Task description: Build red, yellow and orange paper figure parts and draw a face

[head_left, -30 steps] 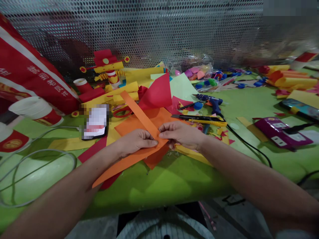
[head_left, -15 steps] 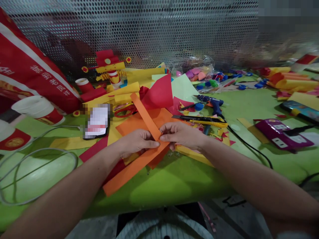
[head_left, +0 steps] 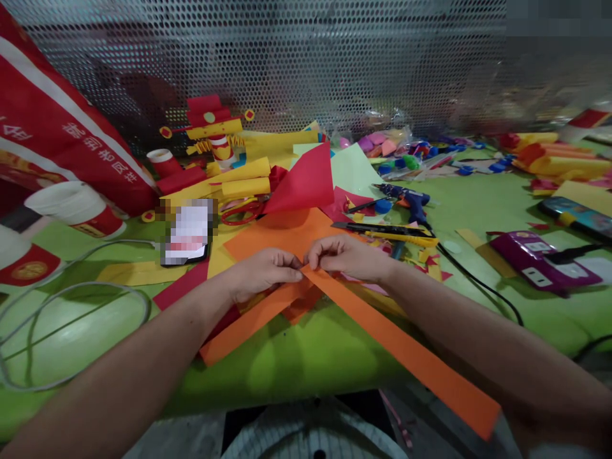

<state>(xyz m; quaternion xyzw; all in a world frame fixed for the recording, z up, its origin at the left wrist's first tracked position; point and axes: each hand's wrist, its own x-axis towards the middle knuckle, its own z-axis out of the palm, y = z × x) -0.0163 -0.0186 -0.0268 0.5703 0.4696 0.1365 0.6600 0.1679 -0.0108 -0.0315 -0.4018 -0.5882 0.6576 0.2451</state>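
Two orange paper strips meet at a corner between my hands. One orange strip (head_left: pixel 253 323) slants down to the left, and the other orange strip (head_left: pixel 406 350) runs down to the right past the table's front edge. My left hand (head_left: pixel 262 274) pinches the joint from the left, thumb on top. My right hand (head_left: pixel 347 255) pinches the same corner from the right, its fingertips at the fold. Whether the strips are one piece or two is hidden under the fingers. Beneath them lies an orange paper sheet (head_left: pixel 282 229).
A yellow utility knife (head_left: pixel 396 233) and a blue glue gun (head_left: pixel 408 197) lie right of centre. Red scissors (head_left: pixel 241 213) and a phone (head_left: pixel 189 229) are at left, near paper cups (head_left: pixel 76 207). A purple power strip (head_left: pixel 540 258) sits at right.
The strip that pointed up and away to the left has flipped over toward me and now extends down to the right. Both hands stay nearly in place at the joint.
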